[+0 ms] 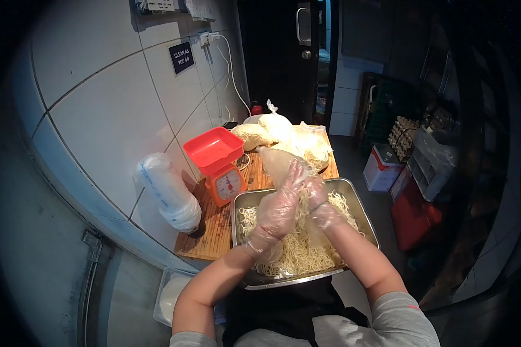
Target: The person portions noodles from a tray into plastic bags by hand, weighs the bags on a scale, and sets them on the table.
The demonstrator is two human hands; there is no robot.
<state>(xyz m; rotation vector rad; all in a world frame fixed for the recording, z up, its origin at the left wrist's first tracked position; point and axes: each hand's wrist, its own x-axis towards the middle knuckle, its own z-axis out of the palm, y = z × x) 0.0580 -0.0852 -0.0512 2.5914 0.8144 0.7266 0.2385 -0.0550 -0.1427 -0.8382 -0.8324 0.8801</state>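
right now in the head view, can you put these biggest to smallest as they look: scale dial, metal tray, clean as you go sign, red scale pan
Metal tray
Red scale pan
"Clean as you go" sign
Scale dial

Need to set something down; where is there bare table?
Best is the near-left corner of the wooden table, bordered by the wrapped stack, scale and steel tray. A narrower strip lies between the scale and the raised plastic bag. The far end is crowded with bagged noodles; loose noodles fill the tray.

Hands (279, 214) nearly touching, grip unclear.
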